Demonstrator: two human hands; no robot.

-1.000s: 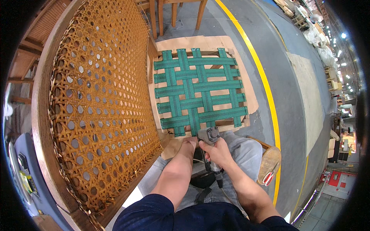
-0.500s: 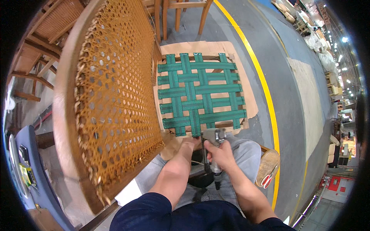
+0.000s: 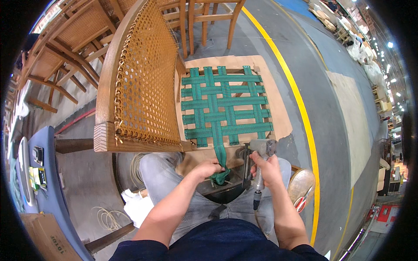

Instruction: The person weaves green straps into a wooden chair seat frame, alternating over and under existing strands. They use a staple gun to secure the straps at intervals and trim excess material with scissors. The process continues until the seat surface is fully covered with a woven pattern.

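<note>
A chair seat frame in front of me carries woven green webbing (image 3: 225, 102) with dark stripes. One strap (image 3: 220, 151) runs past the near edge of the seat toward me and ends in a bunched green heap between my knees. My left hand (image 3: 210, 168) is closed on this strap beside the heap. In my right hand (image 3: 267, 168) is a grey pneumatic staple gun (image 3: 261, 147), gripped by its handle, with a hose fitting at the bottom. The gun's head is just off the seat's near right corner, to the right of the strap.
The chair's cane back (image 3: 148, 82) rises at the seat's left. Red-handled scissors (image 3: 301, 201) lie on a small stool (image 3: 302, 185) by my right knee. Several wooden chairs (image 3: 82, 32) stand at far left. A blue padded surface (image 3: 48, 174) holds small items. A yellow line (image 3: 300, 98) crosses the floor.
My left hand has come back from the seat's near edge and moved left, drawing the strap's loose length into view. The staple gun has shifted right, away from the strap.
</note>
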